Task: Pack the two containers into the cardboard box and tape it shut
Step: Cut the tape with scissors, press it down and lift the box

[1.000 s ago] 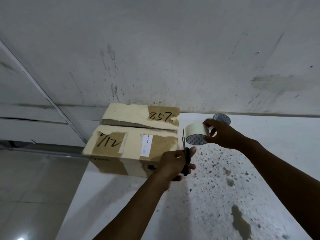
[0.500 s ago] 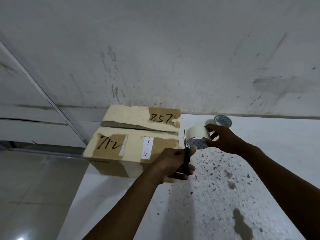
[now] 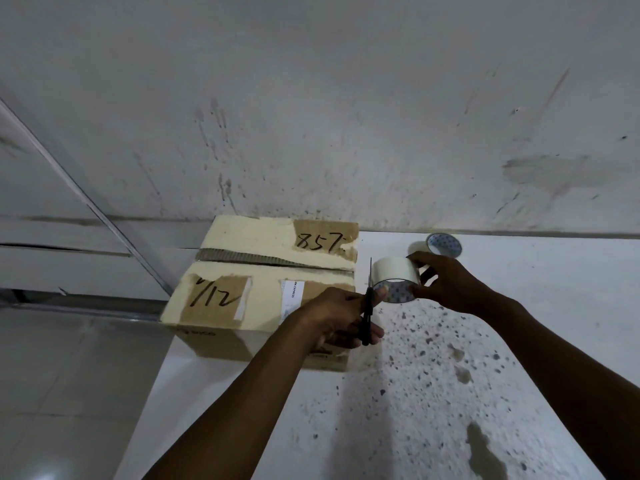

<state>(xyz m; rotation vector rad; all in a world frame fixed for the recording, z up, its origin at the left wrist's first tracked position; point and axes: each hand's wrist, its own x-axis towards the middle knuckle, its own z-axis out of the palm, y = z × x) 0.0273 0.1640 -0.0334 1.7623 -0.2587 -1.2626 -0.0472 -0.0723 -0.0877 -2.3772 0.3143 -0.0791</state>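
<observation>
Tape roll [image 3: 396,274], centre frame: light, rigid ring; my right hand [image 3: 446,284] pinches its rim. Scissors [image 3: 367,308]: my left hand [image 3: 341,315] grips the handles. Cardboard box [image 3: 263,289]: flaps down, unsealed.

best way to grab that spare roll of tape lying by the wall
Take the spare roll of pale tape across its outer band, coming from above and in front. It lies on its side on the white speckled table, open core facing out, wall close behind.

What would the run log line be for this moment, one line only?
stage: taping | left hand: holds scissors | right hand: holds tape roll | cardboard box: flaps closed, seam untaped | second roll: by wall
</observation>
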